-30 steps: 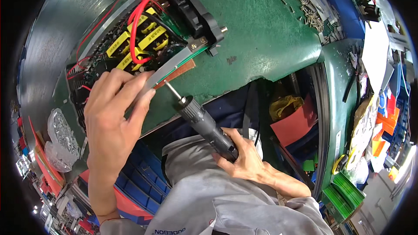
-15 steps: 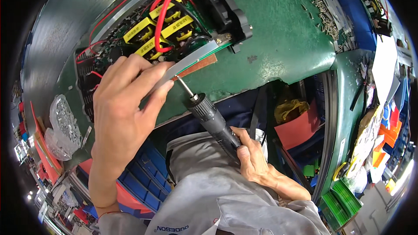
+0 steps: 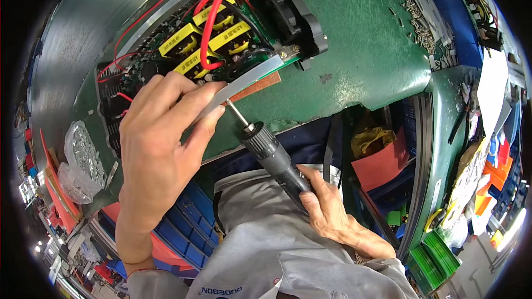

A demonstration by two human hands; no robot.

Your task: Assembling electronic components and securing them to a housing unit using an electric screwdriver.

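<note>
My left hand (image 3: 160,133) pinches the near end of a flat grey strip (image 3: 249,75) between thumb and fingers. The strip lies along the near edge of a circuit board assembly with yellow-wrapped transformers (image 3: 230,34), thick red wires (image 3: 206,33) and a black ribbed end panel (image 3: 296,14). Wrapped around a black powered screwdriver (image 3: 274,158), my right hand (image 3: 327,210) holds it slanting up to the left. Its thin metal bit reaches the strip's near edge, close to my left fingertips; whether a screw sits at the tip is too small to tell.
A brown strip (image 3: 257,87) lies under the board's edge on the green bench mat (image 3: 354,39). Loose screws (image 3: 419,27) are heaped at the far right. Left of the assembly lies a clear plastic bag (image 3: 83,155). Blue trays (image 3: 191,227) stand below the bench edge.
The whole view has shifted slightly. Both hands keep their holds, and the screwdriver bit stays by the grey strip's edge.
</note>
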